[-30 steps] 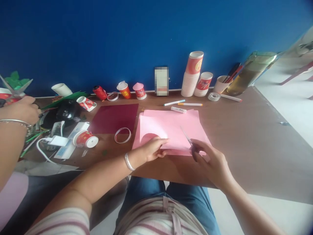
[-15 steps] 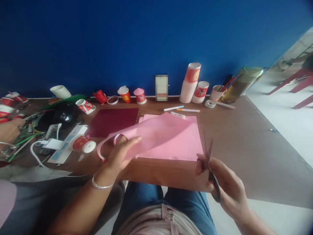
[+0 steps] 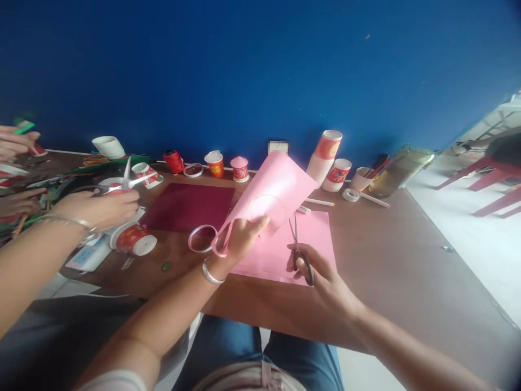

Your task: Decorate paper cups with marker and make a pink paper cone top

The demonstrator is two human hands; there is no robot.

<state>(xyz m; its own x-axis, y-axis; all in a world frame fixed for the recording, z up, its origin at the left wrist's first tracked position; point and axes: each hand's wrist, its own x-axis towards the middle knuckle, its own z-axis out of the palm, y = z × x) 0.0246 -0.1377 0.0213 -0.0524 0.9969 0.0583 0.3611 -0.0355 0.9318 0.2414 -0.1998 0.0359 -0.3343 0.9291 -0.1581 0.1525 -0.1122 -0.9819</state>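
Observation:
My left hand (image 3: 244, 236) grips a pink paper sheet (image 3: 280, 184) by its lower left part, thumb on the near face. The sheet is lifted and bent, with a faint circle outline on it and a narrow curled strip at its left edge. My right hand (image 3: 315, 269) holds black-handled scissors (image 3: 296, 239), blades parted slightly and pointing up near the sheet's lower right edge. Beneath lies more pink paper (image 3: 313, 236) flat on the table. A roll of tape (image 3: 202, 239) rests left of my left hand, beside a dark red sheet (image 3: 191, 206).
At left, a co-worker's hand (image 3: 97, 209) holds white scissors (image 3: 126, 182); another person's hand (image 3: 16, 141) is beyond. Paper cups (image 3: 136, 239) stand and lie around. Along the blue wall are stacked cups (image 3: 325, 155), a pen cup (image 3: 360, 179) and a bottle (image 3: 401, 171).
My left hand has raised the pink sheet and moved it right. My right hand with the scissors has come left toward it. A co-worker's hand with white scissors has entered at left.

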